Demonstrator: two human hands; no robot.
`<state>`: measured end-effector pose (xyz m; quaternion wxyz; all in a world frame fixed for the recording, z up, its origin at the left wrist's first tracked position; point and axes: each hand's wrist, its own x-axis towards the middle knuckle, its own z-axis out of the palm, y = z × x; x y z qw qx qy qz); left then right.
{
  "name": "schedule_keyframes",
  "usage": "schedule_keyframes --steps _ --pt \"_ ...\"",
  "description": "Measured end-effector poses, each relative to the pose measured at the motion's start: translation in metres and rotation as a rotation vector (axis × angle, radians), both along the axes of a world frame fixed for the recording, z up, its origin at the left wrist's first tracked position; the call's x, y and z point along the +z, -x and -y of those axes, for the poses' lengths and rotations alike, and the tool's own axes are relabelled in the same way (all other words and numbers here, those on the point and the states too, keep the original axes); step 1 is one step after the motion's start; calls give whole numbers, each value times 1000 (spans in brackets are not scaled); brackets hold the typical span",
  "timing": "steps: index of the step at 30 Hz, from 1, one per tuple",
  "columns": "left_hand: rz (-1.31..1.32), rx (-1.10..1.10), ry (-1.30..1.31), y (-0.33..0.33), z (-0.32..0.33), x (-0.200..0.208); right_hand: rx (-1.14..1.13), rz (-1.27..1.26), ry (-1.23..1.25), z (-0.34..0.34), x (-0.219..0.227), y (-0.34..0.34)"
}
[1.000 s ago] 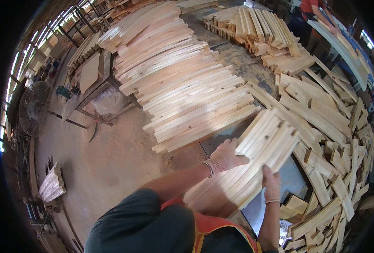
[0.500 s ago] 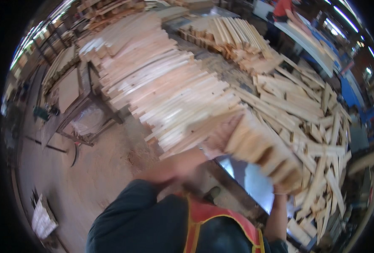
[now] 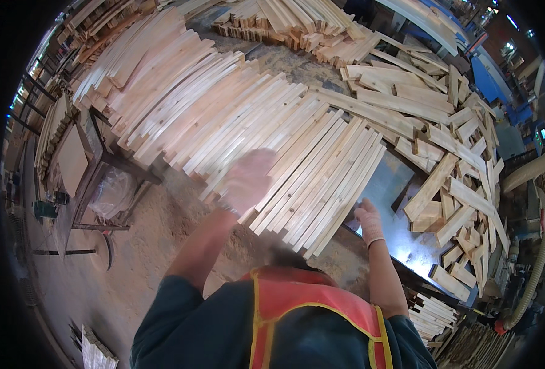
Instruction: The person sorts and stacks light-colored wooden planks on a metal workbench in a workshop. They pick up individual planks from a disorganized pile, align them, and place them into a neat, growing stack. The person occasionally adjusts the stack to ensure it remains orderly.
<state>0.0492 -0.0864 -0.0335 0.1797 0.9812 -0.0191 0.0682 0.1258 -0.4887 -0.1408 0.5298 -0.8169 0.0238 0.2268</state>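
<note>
A long row of pale wooden strips lies side by side, running from the far left toward me. At its near right end, several strips lie flat with uneven ends, narrow gaps between some of them. My left hand, in a pale glove, is over the row beside this end group; motion blur smears its fingers. My right hand, gloved too, is open just right of the last strip, above the shiny metal tabletop. Nothing shows in its grip.
Loose wood offcuts are heaped on the right of the metal top. Another stack of strips stands at the back. On the left is a dark-framed table with a board. A ribbed hose curves down at far right.
Both hands held a tilted bundle of wooden strips before. Those strips now lie flat at the row's near end, the right hand has let go, and the left hand has moved left.
</note>
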Motion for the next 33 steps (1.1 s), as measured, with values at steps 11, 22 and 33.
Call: schedule_keyframes --steps 11,22,33 --pt "303 1085 2024 96 -96 -127 -87 -229 -158 -25 29 8" --pt "-395 471 1600 75 15 -79 36 -265 -11 60 15 -57" --pt "-479 236 1450 -17 10 -13 -219 -417 -514 33 38 -56"
